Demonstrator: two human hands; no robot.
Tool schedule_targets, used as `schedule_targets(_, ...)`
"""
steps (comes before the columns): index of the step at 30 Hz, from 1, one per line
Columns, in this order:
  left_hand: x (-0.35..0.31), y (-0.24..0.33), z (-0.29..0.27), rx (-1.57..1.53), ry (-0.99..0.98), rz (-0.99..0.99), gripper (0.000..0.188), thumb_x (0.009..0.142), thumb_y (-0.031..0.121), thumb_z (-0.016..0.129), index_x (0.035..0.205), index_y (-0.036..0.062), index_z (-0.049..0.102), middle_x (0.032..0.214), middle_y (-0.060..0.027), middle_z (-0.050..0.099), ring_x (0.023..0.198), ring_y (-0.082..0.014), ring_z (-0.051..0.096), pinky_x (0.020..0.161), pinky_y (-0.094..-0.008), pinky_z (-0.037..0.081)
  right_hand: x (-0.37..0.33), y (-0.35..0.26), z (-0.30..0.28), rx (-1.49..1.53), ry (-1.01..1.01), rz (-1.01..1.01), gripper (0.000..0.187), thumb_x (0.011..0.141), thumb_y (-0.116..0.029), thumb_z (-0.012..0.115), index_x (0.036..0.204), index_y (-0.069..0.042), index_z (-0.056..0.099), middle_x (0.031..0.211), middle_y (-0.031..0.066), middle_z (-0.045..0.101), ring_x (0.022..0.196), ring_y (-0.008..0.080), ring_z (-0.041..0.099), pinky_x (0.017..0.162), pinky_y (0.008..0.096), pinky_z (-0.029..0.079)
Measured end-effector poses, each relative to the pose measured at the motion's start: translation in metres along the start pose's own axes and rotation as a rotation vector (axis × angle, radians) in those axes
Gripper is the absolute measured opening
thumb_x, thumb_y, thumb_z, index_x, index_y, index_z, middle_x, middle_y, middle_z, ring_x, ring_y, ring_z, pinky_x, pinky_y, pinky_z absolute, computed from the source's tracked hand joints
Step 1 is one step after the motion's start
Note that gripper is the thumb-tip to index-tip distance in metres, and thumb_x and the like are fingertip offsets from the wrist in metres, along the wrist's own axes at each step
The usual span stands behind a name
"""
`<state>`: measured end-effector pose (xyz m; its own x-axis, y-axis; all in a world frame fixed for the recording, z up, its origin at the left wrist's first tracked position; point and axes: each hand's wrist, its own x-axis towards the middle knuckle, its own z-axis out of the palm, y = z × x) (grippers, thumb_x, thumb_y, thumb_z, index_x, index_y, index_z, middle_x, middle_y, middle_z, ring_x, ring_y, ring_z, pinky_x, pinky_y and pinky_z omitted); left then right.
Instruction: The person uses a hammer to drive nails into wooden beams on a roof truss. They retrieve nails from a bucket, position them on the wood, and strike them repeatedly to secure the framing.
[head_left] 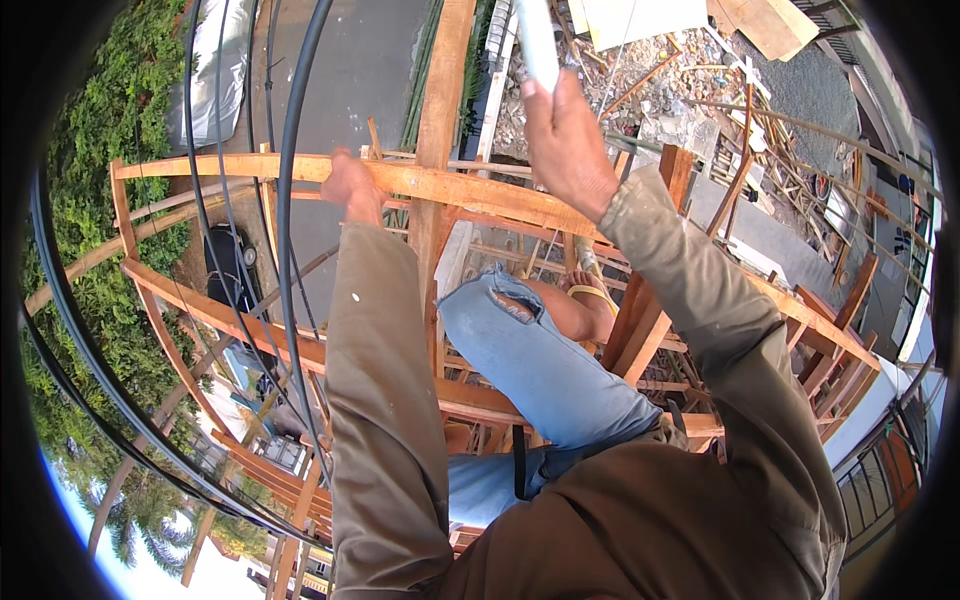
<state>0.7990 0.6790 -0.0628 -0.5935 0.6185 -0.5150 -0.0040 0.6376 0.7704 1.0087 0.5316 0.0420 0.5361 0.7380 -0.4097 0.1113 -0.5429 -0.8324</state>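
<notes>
My left hand (352, 184) is closed over a long horizontal wooden beam (470, 192), left of an upright timber post (440, 110). Raised above that same beam, my right hand (572, 145) grips the lower end of a white, rod-like object (538, 45). The rod's upper end runs out of the picture, so its kind cannot be made out. Below my hands, my leg in torn blue jeans (560, 365) is bent over the timbers. A foot in a yellow-strapped sandal (592, 295) rests among them.
Black cables (288, 180) hang close on my left. Lower wooden rails (230, 318) and a slanted timber (640, 320) surround my legs. Far below lie a paved road (345, 70), a dark car (230, 265) and a rubble heap (650, 110) with loose wood.
</notes>
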Motion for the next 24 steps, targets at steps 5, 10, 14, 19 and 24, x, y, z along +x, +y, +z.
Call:
schedule_targets(5, 0.01, 0.007, -0.004, -0.021, -0.029, -0.022, 0.051, 0.081, 0.021, 0.066, 0.111, -0.0184, 0.055, 0.109, -0.0241, 0.063, 0.087, -0.0384, 0.067, 0.069, -0.0553, 0.056, 0.0, 0.019, -0.012, -0.366, -0.588, -0.029, 0.048, 0.105, -0.038, 0.042, 0.102, 0.008, 0.055, 0.088, 0.0259, 0.066, 0.08, 0.0421, 0.068, 0.077, 0.0512, 0.051)
schedule_targets(10, 0.01, 0.006, 0.006, 0.02, 0.028, -0.033, 0.048, 0.081, 0.022, 0.066, 0.109, -0.0166, 0.059, 0.112, -0.0224, 0.064, 0.088, -0.0362, 0.067, 0.07, -0.0531, 0.056, 0.013, 0.003, 0.004, 0.025, 0.073, -0.057, 0.041, 0.106, -0.031, 0.04, 0.107, 0.008, 0.054, 0.076, 0.0221, 0.062, 0.067, 0.0363, 0.067, 0.066, 0.0474, 0.053)
schedule_targets(14, 0.026, -0.006, 0.014, 0.285, -0.006, 0.046, 0.048, 0.077, 0.029, 0.069, 0.101, -0.012, 0.063, 0.104, -0.0196, 0.066, 0.076, -0.034, 0.067, 0.058, -0.0493, 0.056, -0.012, 0.058, -0.001, -0.399, -0.668, 0.096, 0.049, 0.103, -0.034, 0.046, 0.121, 0.011, 0.051, 0.092, 0.0289, 0.068, 0.082, 0.0399, 0.071, 0.076, 0.0504, 0.055)
schedule_targets(19, 0.075, -0.024, -0.001, 0.239, 0.021, 0.077, 0.062, 0.087, 0.039, 0.064, 0.11, -0.0182, 0.056, 0.104, -0.0193, 0.065, 0.082, -0.031, 0.067, 0.071, -0.0464, 0.058, -0.07, 0.07, -0.058, -0.248, -0.263, -0.013, 0.046, 0.094, -0.033, 0.063, 0.111, 0.007, 0.048, 0.082, 0.0301, 0.067, 0.081, 0.0487, 0.068, 0.075, 0.0573, 0.053)
schedule_targets(24, 0.037, -0.015, 0.005, 0.291, -0.106, 0.039, 0.069, 0.088, 0.04, 0.064, 0.12, -0.0195, 0.051, 0.112, -0.0191, 0.062, 0.09, -0.0329, 0.067, 0.077, -0.0489, 0.057, -0.078, 0.133, -0.069, -0.323, 0.057, -0.343, 0.032, 0.086, -0.024, 0.072, 0.103, -0.004, 0.054, 0.097, 0.0167, 0.057, 0.094, 0.0354, 0.058, 0.086, 0.046, 0.039)
